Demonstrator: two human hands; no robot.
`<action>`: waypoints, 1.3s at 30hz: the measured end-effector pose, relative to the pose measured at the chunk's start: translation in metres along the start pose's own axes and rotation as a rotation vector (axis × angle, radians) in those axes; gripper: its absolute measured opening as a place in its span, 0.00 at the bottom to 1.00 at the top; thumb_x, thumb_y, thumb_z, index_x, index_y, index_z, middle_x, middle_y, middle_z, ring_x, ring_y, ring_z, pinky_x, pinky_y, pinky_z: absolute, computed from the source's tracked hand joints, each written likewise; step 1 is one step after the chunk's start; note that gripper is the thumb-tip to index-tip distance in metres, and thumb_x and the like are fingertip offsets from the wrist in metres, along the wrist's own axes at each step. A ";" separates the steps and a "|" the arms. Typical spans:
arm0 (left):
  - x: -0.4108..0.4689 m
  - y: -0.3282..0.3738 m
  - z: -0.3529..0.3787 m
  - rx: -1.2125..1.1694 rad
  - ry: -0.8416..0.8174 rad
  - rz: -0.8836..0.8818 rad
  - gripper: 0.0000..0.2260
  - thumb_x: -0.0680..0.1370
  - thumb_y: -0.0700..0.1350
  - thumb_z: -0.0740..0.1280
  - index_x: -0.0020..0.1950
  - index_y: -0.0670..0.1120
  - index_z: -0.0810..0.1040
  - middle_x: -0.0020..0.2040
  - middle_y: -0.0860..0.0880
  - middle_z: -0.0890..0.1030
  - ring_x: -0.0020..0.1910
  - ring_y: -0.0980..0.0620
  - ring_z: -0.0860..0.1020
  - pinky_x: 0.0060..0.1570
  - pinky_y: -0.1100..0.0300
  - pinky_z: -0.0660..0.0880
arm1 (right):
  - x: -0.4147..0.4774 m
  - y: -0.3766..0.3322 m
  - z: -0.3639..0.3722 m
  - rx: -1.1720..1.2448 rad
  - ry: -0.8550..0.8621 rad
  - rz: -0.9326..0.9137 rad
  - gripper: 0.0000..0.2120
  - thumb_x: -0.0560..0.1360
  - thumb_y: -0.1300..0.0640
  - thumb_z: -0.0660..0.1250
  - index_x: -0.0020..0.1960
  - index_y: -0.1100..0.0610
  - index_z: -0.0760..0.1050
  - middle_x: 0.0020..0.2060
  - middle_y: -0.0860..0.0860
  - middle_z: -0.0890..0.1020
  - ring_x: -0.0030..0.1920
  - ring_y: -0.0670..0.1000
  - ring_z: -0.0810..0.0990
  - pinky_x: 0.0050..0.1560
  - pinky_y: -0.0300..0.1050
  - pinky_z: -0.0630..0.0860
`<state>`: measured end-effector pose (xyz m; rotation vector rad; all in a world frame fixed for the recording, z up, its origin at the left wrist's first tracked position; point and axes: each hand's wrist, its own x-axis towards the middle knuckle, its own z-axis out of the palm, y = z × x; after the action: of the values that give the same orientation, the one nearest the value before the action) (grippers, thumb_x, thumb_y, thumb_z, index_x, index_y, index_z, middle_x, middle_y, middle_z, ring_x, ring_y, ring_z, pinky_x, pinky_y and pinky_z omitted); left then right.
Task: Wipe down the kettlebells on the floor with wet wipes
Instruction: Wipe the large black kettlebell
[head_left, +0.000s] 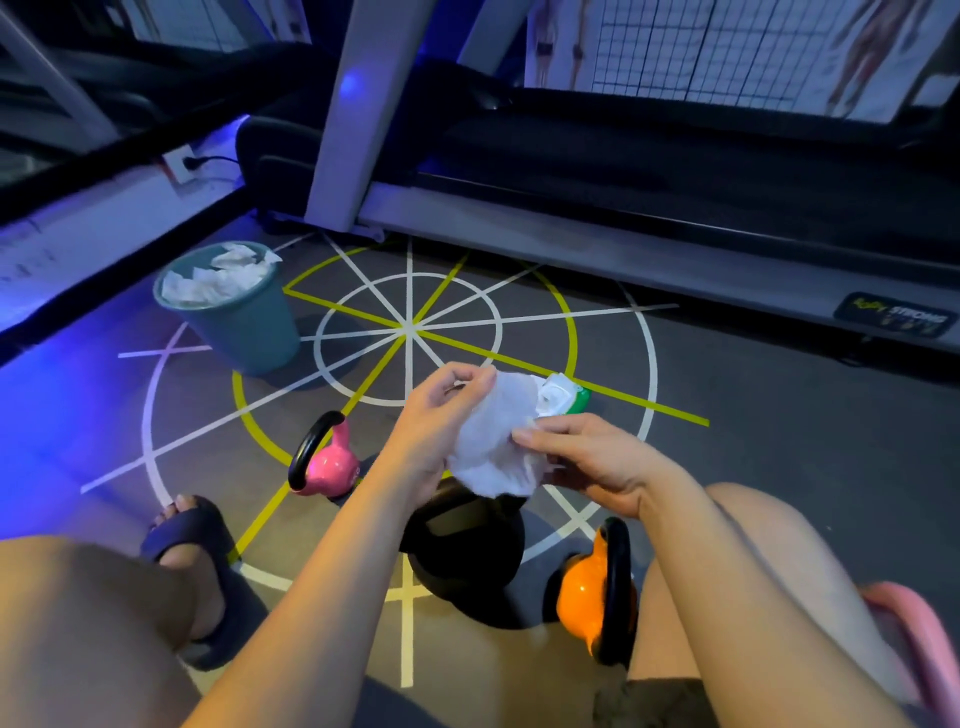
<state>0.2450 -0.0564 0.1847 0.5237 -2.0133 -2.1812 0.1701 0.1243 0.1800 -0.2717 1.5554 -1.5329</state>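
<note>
A white wet wipe (493, 441) hangs spread between both hands above the floor. My left hand (436, 421) pinches its upper left edge and my right hand (582, 457) grips its right edge. Just behind the wipe lies the green and white wet wipes pack (563, 397) with its lid up. Below my hands stands a black kettlebell (467, 551). A pink kettlebell (327, 462) with a black handle sits to its left, and an orange kettlebell (597, 592) with a black handle sits to its right.
A teal bin (244, 322) full of used white wipes stands at the back left. A treadmill (649, 208) runs across the back. My left foot in a dark slipper (192, 551) rests on the marked grey floor, my knees frame the view, and a pink object (904, 623) lies at the right edge.
</note>
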 end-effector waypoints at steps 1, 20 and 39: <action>-0.002 0.001 -0.002 -0.092 -0.017 -0.048 0.13 0.77 0.57 0.72 0.52 0.48 0.80 0.48 0.48 0.80 0.47 0.48 0.77 0.45 0.53 0.73 | 0.002 0.000 -0.001 0.005 0.031 -0.040 0.12 0.75 0.54 0.73 0.53 0.60 0.84 0.42 0.52 0.84 0.41 0.49 0.79 0.55 0.51 0.77; -0.019 -0.002 0.004 0.343 -0.460 -0.007 0.14 0.80 0.31 0.61 0.50 0.41 0.87 0.40 0.55 0.81 0.37 0.59 0.74 0.39 0.67 0.69 | -0.049 0.021 -0.036 0.147 0.288 -0.242 0.11 0.75 0.68 0.58 0.38 0.63 0.76 0.29 0.52 0.73 0.33 0.50 0.70 0.33 0.37 0.72; 0.018 -0.095 -0.020 0.918 0.183 -0.059 0.16 0.84 0.60 0.57 0.52 0.50 0.76 0.45 0.50 0.79 0.49 0.46 0.78 0.50 0.50 0.73 | 0.044 0.115 -0.042 -0.446 0.894 0.285 0.06 0.78 0.58 0.67 0.50 0.59 0.82 0.49 0.58 0.83 0.47 0.57 0.79 0.46 0.43 0.74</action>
<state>0.2482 -0.0714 0.0867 0.8246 -2.8057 -1.0425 0.1644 0.1454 0.0514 0.4476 2.5010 -1.0988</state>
